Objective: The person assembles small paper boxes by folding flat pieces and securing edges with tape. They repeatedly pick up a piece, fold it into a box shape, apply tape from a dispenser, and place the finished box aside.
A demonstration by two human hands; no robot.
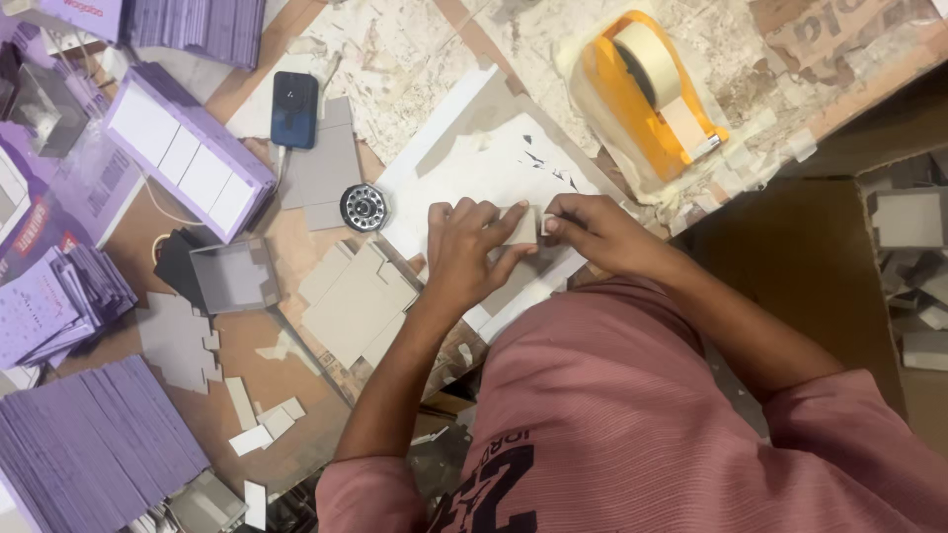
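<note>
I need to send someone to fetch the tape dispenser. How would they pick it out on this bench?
Start at the scarred worktable, then look toward its far corner beyond the person's right hand. The tape dispenser lies there: the only bright orange thing, holding a cream roll, among grey and purple card.

Left hand (472,252), right hand (591,229) pinch small grey card piece (525,225) together.
</note>
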